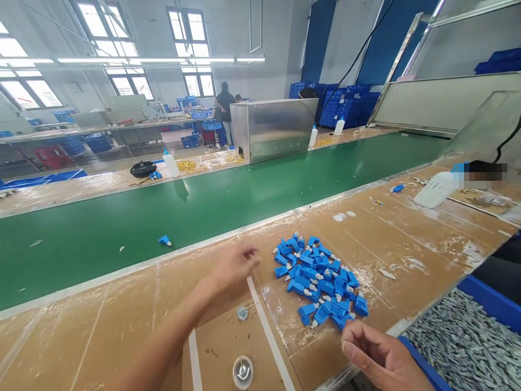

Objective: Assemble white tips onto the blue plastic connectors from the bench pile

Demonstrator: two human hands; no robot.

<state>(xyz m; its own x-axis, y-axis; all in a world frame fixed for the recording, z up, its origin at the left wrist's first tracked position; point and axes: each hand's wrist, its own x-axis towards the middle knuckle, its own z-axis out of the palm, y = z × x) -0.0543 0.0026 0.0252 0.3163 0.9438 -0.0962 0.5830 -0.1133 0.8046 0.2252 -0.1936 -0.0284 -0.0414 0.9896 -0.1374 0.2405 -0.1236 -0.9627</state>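
A loose pile of small blue plastic parts with white tips (317,274) lies on the brown work table (358,233). Just left of the pile, my left hand (238,265) hovers over the table edge, its fingers loosely bent and apart, with nothing visible in them. My right hand (380,355) is at the pile's near right corner. Its thumb and index fingertips come close together beside the nearest blue parts; anything between them is hidden. One single blue part (165,240) rests on the green conveyor belt (101,222).
A small round dish (243,372) and a bluish blob with a stick (242,313) sit near me. At right are a white bottle (435,190) and a blue bin (423,364) of grey pieces. A metal housing (280,130) stands beyond the belt. People (225,111) are far back.
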